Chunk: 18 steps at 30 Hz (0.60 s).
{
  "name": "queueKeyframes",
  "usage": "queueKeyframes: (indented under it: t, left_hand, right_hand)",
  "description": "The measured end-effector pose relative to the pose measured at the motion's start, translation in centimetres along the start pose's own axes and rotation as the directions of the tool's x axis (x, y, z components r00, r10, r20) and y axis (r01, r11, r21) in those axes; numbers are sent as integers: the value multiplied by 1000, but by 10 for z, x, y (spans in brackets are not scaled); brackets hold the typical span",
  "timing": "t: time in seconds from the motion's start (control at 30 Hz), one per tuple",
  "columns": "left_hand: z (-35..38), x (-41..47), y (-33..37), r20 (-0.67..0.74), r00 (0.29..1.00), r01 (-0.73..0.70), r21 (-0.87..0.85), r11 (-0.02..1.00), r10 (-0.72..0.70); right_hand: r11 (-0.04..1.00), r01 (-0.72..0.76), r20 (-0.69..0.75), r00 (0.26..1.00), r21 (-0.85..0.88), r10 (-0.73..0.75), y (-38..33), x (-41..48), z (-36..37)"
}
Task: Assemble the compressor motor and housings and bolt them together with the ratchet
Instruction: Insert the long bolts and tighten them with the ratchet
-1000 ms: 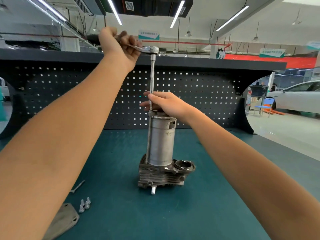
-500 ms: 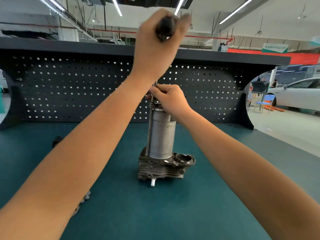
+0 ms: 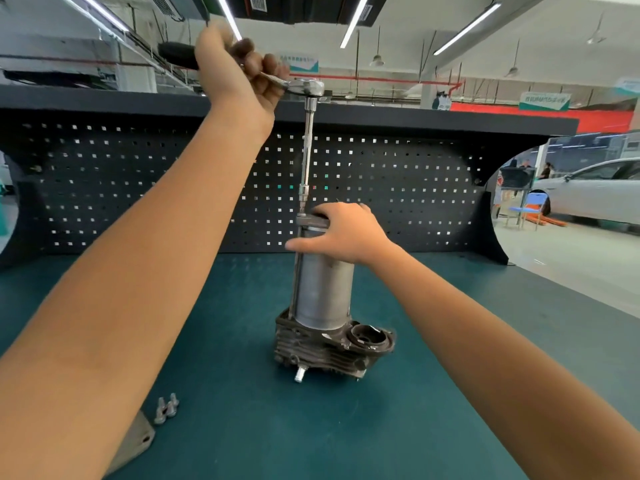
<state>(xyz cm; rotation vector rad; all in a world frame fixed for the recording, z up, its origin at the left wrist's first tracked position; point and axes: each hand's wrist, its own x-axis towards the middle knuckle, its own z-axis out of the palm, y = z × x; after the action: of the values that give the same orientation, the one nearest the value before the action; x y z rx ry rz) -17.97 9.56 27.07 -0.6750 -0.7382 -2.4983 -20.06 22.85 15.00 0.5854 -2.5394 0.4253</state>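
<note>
Gripping the ratchet handle, the left hand drives a long extension; the right hand clasps the compressor motor, upright mid counter. Any tilt could slip the socket and topple it.

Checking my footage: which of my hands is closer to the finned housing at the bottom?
Right. The right hand grips the top of the motor standing in the finned housing; the left hand holds the ratchet higher up.

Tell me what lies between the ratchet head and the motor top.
In the head view, an upright extension bar joins the ratchet to the motor top.
</note>
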Motion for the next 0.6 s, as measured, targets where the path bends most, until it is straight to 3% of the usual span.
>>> queueKeyframes:
  t: [0.23,0.4,0.6]
  left_hand:
    - [-11,30,-7,17,968,252,-139,958,-252]
    - [-27,46,-9,-44,961,261,-169,950,-272]
    - [-29,37,2,-4,979,199,-177,964,-203]
  right_hand:
    - [994,106,-109,989,17,-104,11,-3,4]
    - [989,139,20,990,42,-140,9,2,-1]
    - [972,194,263,952,-135,-154,-5,18,-15]
